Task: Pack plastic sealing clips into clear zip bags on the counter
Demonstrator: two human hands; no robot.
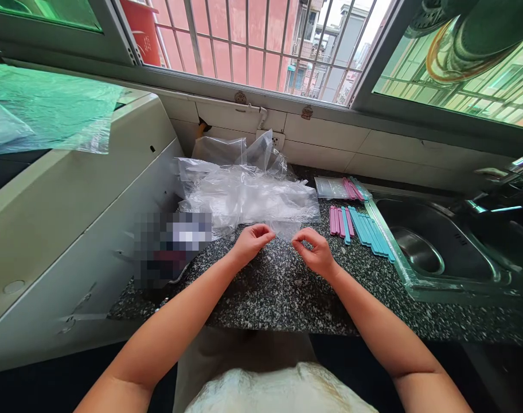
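Observation:
Both hands are raised over the front of the speckled counter, fingertips pinched. My left hand point(253, 241) grips the left side of a small clear plastic bag point(284, 229). On the bag's right side, my right hand point(315, 249) pinches with thumb and forefinger. The bag is see-through, so its edges are hard to make out. Just behind it lies a loose heap of clear plastic bags point(248, 198). To the right of my right hand, pink sealing clips point(339, 221) and blue sealing clips point(371, 232) lie side by side in a row.
A flat clear packet point(330, 188) with more pink and blue clips lies near the wall. The metal sink point(416, 241) borders the counter on the right. A pale appliance point(128, 166) stands at left, a blurred-out item point(175, 246) beside it. A wall socket point(278, 139) sits behind the heap.

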